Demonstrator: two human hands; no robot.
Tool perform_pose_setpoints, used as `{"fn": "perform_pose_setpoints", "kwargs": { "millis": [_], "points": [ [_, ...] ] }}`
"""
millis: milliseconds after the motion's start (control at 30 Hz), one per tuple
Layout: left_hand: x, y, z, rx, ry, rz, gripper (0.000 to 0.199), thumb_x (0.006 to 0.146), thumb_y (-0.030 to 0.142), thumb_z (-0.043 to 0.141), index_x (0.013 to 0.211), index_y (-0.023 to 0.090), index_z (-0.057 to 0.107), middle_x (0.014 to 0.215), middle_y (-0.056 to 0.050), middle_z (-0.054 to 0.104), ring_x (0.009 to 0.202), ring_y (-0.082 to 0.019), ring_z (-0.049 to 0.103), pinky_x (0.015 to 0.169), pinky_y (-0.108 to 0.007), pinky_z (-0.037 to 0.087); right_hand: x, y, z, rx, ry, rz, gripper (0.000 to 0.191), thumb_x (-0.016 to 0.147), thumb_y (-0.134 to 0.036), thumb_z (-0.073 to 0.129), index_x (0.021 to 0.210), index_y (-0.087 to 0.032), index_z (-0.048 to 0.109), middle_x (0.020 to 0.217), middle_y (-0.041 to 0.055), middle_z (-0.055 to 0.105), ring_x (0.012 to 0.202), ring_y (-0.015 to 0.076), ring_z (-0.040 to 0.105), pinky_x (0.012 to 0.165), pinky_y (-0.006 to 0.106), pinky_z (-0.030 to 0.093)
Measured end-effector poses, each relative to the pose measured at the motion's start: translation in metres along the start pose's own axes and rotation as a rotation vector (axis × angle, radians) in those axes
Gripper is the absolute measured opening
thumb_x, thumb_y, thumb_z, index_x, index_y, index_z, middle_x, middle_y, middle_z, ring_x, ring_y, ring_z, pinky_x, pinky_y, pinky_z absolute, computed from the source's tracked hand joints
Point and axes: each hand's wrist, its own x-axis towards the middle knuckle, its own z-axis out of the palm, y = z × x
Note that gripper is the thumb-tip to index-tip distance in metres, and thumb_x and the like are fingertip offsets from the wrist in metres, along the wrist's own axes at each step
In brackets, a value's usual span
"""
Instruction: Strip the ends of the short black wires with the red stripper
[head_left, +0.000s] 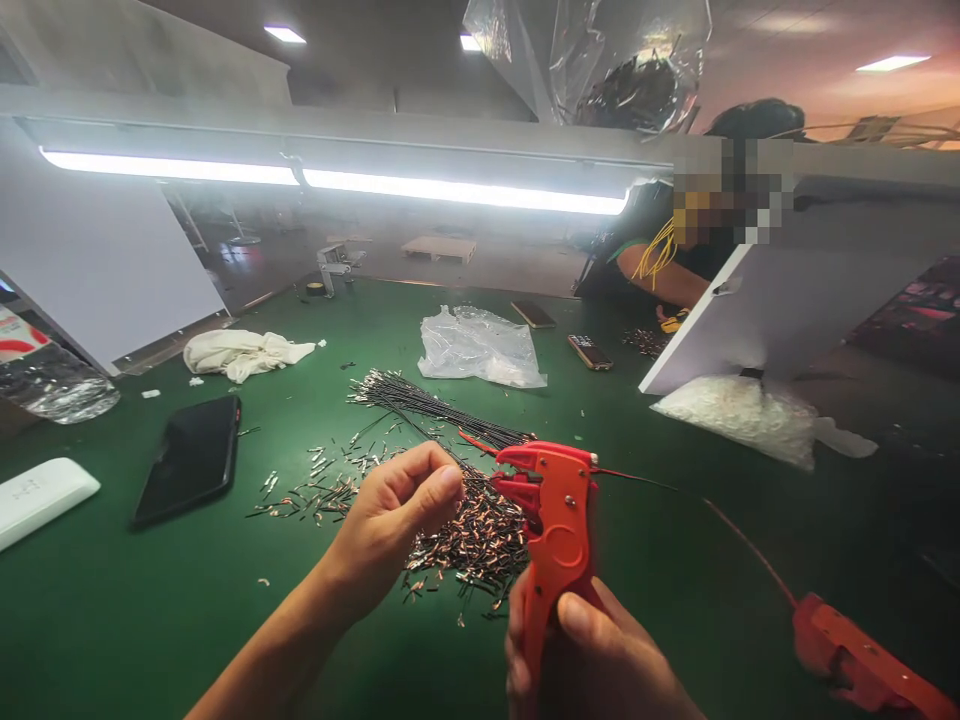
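Observation:
My right hand (600, 625) is wrapped round the handles of a red wire stripper (564, 515), which stands upright with its jaws toward the left. Just left of those jaws, my left hand (409, 500) is closed, thumb pressed against curled fingers. What it pinches, if anything, I cannot make out. Behind both hands lies a bundle of black wires (427, 405) with pale metal ends. A heap of short black wire offcuts (480, 535), with copper showing, spreads underneath. A second red tool (862, 655) appears at the lower right, with a thin reddish strand running toward it.
On the green table (172, 610) are a black phone (189, 458), a white case (45, 500), a white cloth (244, 355) and a clear plastic bag (480, 345). A tied bag of pale pieces (742, 410) sits right, by a white panel (795, 270). Another person (682, 270) sits beyond.

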Motion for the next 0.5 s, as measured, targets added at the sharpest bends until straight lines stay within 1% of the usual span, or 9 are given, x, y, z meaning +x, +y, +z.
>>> {"fn": "perform_pose_setpoints", "kwargs": {
  "millis": [67,133,233,300,333,400,500],
  "points": [
    [-0.002,0.000,0.001,0.113,0.020,0.065,0.033,0.092,0.043,0.053,0.072,0.018,0.052,0.062,0.004,0.042,0.055,-0.009,0.033,0.050,-0.023,0.027,0.000,-0.002,-0.001,-0.008,0.038,-0.034,0.040,0.081,-0.051,0.068,0.092,-0.013,0.061,0.076,0.0064,0.065,0.065,0.0162,0.060,0.066,0.033,0.045],
    [-0.004,-0.001,0.004,0.276,0.051,0.166,0.027,0.094,0.037,0.050,0.075,0.018,0.055,0.062,0.004,0.044,0.055,-0.009,0.037,0.050,-0.023,0.031,0.000,-0.005,-0.002,-0.100,0.107,-0.092,0.037,0.080,-0.046,0.070,0.097,-0.014,0.061,0.084,0.0083,0.068,0.070,0.0189,0.062,0.068,0.035,0.047],
    [-0.006,-0.004,0.009,0.544,0.104,0.388,0.016,0.094,0.023,0.050,0.081,0.020,0.056,0.066,0.004,0.049,0.058,-0.010,0.043,0.056,-0.024,0.036,-0.003,-0.014,-0.003,-0.258,0.267,-0.134,0.039,0.082,-0.045,0.068,0.108,-0.017,0.061,0.094,0.0092,0.069,0.082,0.0224,0.062,0.075,0.039,0.049],
    [-0.006,-0.005,0.012,0.688,0.118,0.533,0.013,0.093,0.014,0.050,0.083,0.020,0.055,0.069,0.003,0.053,0.063,-0.010,0.046,0.062,-0.025,0.039,-0.006,-0.021,-0.003,-0.326,0.327,-0.163,0.036,0.084,-0.044,0.066,0.108,-0.019,0.062,0.092,0.0076,0.068,0.084,0.0228,0.060,0.079,0.039,0.048],
    [-0.006,-0.006,0.013,0.746,0.122,0.597,0.013,0.093,0.011,0.050,0.084,0.020,0.055,0.070,0.003,0.054,0.065,-0.011,0.047,0.065,-0.026,0.040,-0.008,-0.024,-0.003,-0.326,0.333,-0.190,0.032,0.084,-0.042,0.066,0.107,-0.020,0.062,0.089,0.0062,0.068,0.083,0.0225,0.060,0.079,0.039,0.047],
    [-0.006,-0.007,0.015,0.835,0.140,0.691,0.015,0.091,0.006,0.050,0.087,0.020,0.054,0.070,0.003,0.055,0.067,-0.012,0.048,0.069,-0.027,0.041,-0.010,-0.029,-0.002,-0.285,0.287,-0.238,0.027,0.083,-0.036,0.065,0.105,-0.021,0.063,0.087,0.0046,0.067,0.081,0.0218,0.059,0.078,0.038,0.047],
    [-0.007,-0.008,0.015,0.906,0.228,0.781,0.017,0.089,0.003,0.052,0.089,0.020,0.054,0.071,0.003,0.058,0.068,-0.012,0.048,0.072,-0.028,0.040,-0.011,-0.032,-0.003,-0.251,0.142,-0.238,0.026,0.082,-0.032,0.063,0.104,-0.019,0.064,0.088,0.0056,0.067,0.080,0.0210,0.059,0.076,0.037,0.047]
  ]
}}
